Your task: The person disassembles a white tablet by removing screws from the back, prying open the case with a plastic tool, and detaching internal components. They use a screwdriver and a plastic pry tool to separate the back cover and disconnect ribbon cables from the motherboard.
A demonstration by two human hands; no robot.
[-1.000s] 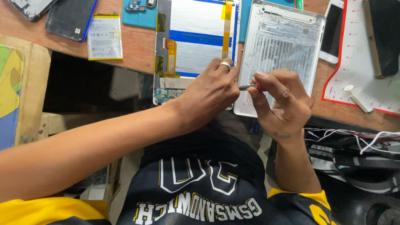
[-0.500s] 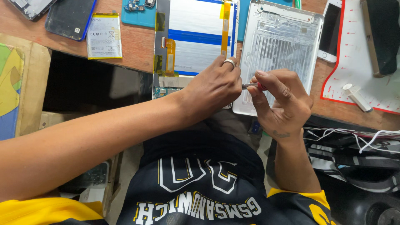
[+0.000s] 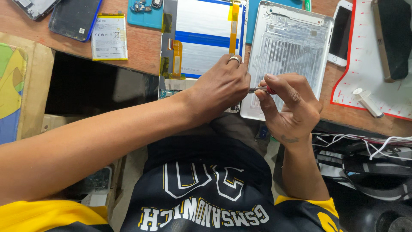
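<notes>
My right hand [image 3: 289, 105] pinches a small red-handled screwdriver [image 3: 262, 90], its metal tip pointing left into my left hand. My left hand [image 3: 221, 90], with a ring on one finger, is closed around something small that I cannot see, just over the near edge of an opened tablet [image 3: 201, 38] showing a white battery with a blue band and yellow tape. A silver tablet back cover [image 3: 287, 51] lies right of it, behind my right hand.
A flat phone battery [image 3: 109, 36] and a dark phone [image 3: 73, 17] lie at the far left of the wooden table [image 3: 141, 47]. A white phone [image 3: 341, 34], a red-edged mat [image 3: 369, 73] with a syringe [image 3: 367, 102] are at right. Cables [image 3: 365, 146] lie lower right.
Both hands stay together at the tablet's near edge. My left hand has shifted slightly and the screwdriver tip now rests against its fingers.
</notes>
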